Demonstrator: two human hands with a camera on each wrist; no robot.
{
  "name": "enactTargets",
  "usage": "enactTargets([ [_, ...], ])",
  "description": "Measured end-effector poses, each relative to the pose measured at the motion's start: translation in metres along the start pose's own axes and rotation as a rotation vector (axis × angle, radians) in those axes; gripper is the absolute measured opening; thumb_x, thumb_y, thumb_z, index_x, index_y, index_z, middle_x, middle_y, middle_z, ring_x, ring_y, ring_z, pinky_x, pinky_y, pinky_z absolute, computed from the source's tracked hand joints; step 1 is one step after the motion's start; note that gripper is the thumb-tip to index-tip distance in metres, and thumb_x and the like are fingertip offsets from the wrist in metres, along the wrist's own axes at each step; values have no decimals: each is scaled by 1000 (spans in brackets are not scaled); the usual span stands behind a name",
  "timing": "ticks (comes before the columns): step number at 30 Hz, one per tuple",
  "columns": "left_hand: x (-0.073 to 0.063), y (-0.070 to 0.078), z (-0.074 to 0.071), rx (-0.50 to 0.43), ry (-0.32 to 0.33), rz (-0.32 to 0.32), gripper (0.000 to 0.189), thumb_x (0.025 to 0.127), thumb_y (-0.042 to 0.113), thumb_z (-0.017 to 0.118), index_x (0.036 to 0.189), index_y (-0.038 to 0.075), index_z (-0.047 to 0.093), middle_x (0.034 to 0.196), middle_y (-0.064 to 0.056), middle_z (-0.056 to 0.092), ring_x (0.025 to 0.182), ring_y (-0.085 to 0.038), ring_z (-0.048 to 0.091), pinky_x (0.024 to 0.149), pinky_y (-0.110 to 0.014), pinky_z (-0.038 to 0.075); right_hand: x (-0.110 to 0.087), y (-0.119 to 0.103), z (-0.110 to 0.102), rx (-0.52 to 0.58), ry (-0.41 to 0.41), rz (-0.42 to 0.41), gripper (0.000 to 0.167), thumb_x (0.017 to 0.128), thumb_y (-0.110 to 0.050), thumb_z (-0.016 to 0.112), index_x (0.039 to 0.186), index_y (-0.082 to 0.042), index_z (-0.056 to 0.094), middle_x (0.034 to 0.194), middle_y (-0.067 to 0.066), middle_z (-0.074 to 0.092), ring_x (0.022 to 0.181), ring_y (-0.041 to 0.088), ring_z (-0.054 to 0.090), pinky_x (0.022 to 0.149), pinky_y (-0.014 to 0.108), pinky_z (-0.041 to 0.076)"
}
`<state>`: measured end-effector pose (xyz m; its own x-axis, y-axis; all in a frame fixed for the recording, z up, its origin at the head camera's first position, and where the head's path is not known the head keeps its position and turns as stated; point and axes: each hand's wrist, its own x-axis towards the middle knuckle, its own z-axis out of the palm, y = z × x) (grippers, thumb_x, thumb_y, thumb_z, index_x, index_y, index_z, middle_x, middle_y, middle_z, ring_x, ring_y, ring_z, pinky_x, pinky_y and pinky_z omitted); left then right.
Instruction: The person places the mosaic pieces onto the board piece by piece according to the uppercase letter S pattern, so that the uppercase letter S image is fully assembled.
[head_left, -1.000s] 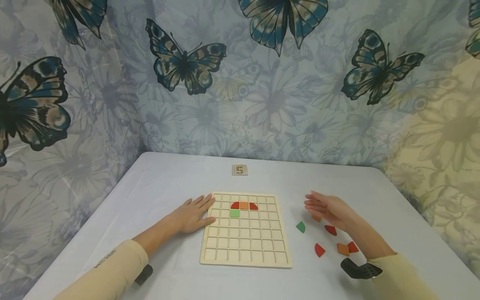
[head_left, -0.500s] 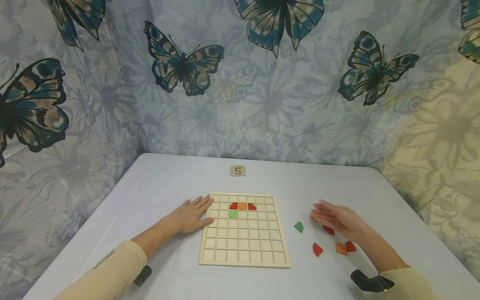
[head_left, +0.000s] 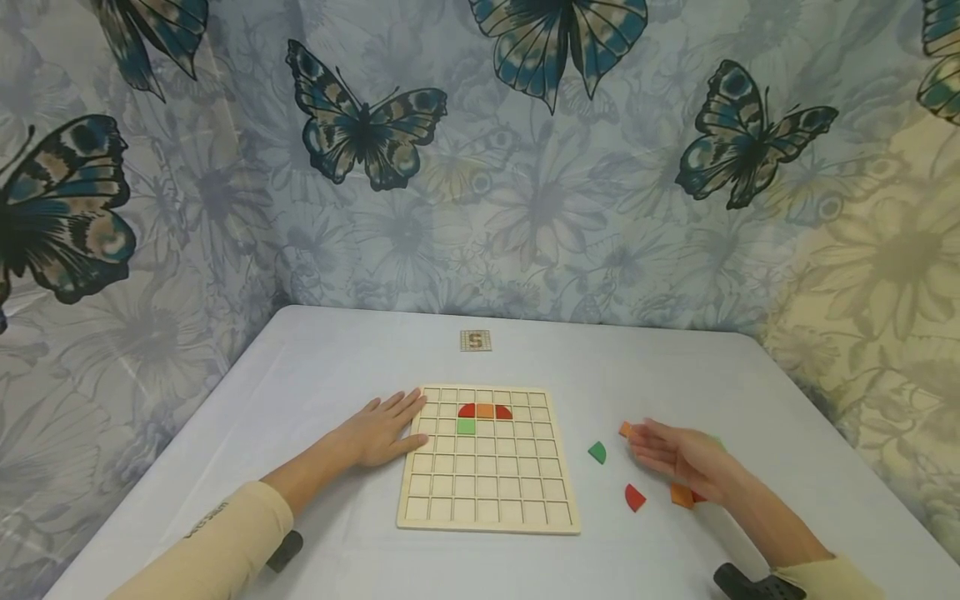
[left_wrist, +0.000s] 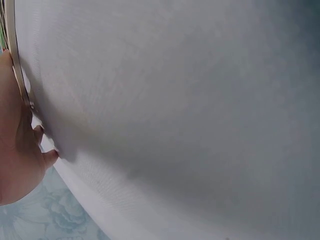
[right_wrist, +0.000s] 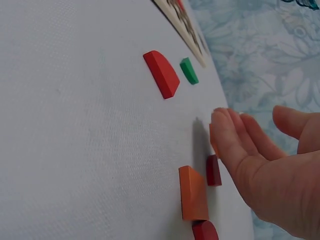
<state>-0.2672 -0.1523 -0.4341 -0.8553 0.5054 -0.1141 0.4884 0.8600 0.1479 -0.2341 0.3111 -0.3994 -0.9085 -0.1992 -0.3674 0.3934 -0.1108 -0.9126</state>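
A wooden grid board (head_left: 487,492) lies mid-table; a red, an orange and a red piece (head_left: 486,410) sit in a row on it with a green square (head_left: 467,427) below. My left hand (head_left: 382,429) rests flat on the table, fingers touching the board's left edge (left_wrist: 15,60). My right hand (head_left: 663,450) is held open with straight fingers, low over loose pieces right of the board, and holds nothing. Near it lie a green piece (head_left: 597,452), a red quarter-round (head_left: 634,497), an orange square (head_left: 682,497) and a small orange piece (head_left: 625,428). In the right wrist view the fingers (right_wrist: 235,140) hover beside the orange square (right_wrist: 193,193).
A small card marked 5 (head_left: 476,340) lies at the back of the grey-clothed table (head_left: 300,367). Butterfly-print curtains close in the back and both sides. A dark red piece (right_wrist: 213,170) sits partly under the right hand.
My right hand has drawn back toward me and sunk lower over the loose pieces. The left hand and the board have not moved.
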Motion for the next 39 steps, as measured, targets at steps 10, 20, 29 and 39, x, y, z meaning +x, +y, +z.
enactTargets([
  [10,0,1,-1,5,-4,4,75,98,59,30,153,9,20,158,-8,14,142,-32,16,110,-55,17,-6,8,-6,-121,-91,13,47,101,-20,51,132,15,44,111,13,65,101,21,63,92,37,48],
  [20,-2,4,-8,-6,-16,2,74,99,57,31,153,8,20,158,-9,14,142,-32,16,110,-55,16,-11,12,0,-183,-10,86,45,98,-17,56,130,14,48,109,13,66,98,22,64,89,39,49],
  [29,-2,6,-10,-13,-22,5,73,99,56,33,153,7,20,158,-9,14,142,-32,16,110,-55,16,-15,14,-1,-188,-48,96,41,99,-16,55,127,13,51,107,12,67,98,21,64,89,40,49],
  [39,0,4,-5,-9,-29,-8,74,99,58,31,153,8,19,158,-9,13,142,-32,15,110,-55,15,-21,17,0,-232,-132,59,37,98,-15,56,122,12,58,108,12,67,96,20,66,86,35,51],
])
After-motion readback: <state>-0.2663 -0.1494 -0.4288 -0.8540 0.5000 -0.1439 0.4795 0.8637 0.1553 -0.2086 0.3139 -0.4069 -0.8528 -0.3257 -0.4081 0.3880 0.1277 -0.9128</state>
